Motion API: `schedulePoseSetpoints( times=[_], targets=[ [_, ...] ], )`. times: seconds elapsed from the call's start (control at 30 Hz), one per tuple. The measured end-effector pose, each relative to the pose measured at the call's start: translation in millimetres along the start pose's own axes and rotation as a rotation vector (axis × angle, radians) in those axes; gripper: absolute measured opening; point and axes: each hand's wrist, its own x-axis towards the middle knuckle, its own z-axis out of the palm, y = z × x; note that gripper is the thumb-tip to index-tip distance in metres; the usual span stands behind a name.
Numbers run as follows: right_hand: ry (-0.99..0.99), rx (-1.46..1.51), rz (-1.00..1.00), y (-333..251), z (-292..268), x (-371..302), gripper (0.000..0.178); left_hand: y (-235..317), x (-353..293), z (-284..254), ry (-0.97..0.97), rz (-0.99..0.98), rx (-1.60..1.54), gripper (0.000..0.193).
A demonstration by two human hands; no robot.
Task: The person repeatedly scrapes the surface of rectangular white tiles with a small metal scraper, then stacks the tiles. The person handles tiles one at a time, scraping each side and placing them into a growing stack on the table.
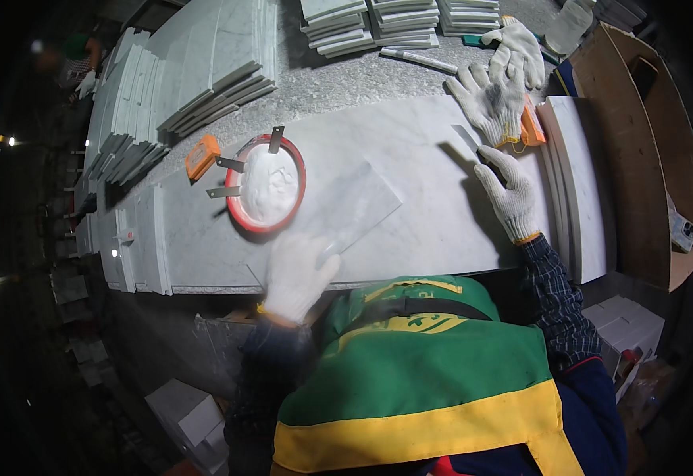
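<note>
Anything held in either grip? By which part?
Left grip: pale tile, by its near-left end; blur hides exact finger placement. Right grip: thin metal blade, by its near end.

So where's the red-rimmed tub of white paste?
In the head view, the tub sits left of centre on the marbled slab, right of the orange case and beyond the left hand.

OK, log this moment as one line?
gloved left hand: holds pale tile | gloved right hand: holds thin metal blade | red-rimmed bowl: white paste, three blades at rim
</note>
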Motion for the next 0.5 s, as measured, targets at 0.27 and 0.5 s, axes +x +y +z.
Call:
schedulePoseSetpoints(
  times=[0.27,0.5],
  targets=[
    [0.007,0.013,0.009,-2.1,-0.1,0.3,0.038,0.0,0.4,-0.5,0.014,0.005,-0.028,0.028],
    [0.002,0.016,0.009,-2.0,-0.4,0.5,0.037,1.8,4.9,-2.8,0.015,0.009,-0.034,0.028]
  ],
)
